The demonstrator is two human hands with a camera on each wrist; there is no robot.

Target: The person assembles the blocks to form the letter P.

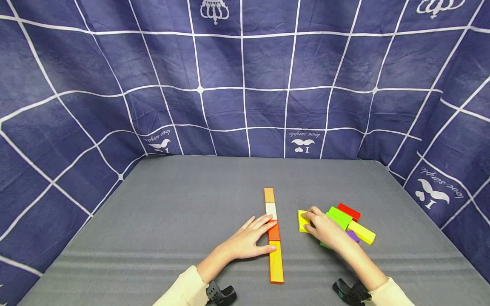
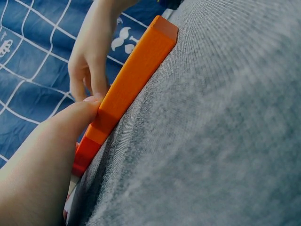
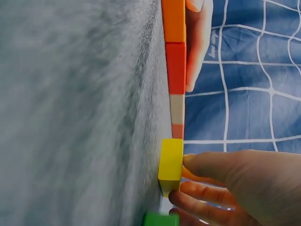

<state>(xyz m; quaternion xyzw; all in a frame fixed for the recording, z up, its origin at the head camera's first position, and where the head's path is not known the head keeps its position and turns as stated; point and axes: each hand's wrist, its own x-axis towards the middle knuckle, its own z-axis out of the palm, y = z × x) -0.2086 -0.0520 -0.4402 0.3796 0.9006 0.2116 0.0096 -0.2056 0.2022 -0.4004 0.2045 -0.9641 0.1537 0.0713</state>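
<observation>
A straight row of blocks runs away from me: a long yellow-orange block (image 1: pixel 276 267) nearest, then a red-orange block (image 1: pixel 274 233), a white block (image 1: pixel 270 209) and a light orange block (image 1: pixel 269 195) at the far end. My left hand (image 1: pixel 249 240) lies spread across the row from the left, fingertips on the red-orange block and thumb on the yellow-orange one (image 2: pixel 136 70). To the right of the row, a yellow block (image 3: pixel 170 160) lies on the grey surface. My right hand (image 1: pixel 325 227) pinches it between thumb and fingers.
Right beside my right hand is a loose pile: green blocks (image 1: pixel 338 216), a red block (image 1: pixel 348 211), another yellow block (image 1: pixel 361 232) and a purple block (image 1: pixel 353 236). The grey tabletop (image 1: pixel 172 204) ends at a blue curtain (image 1: pixel 264 106) with white lines.
</observation>
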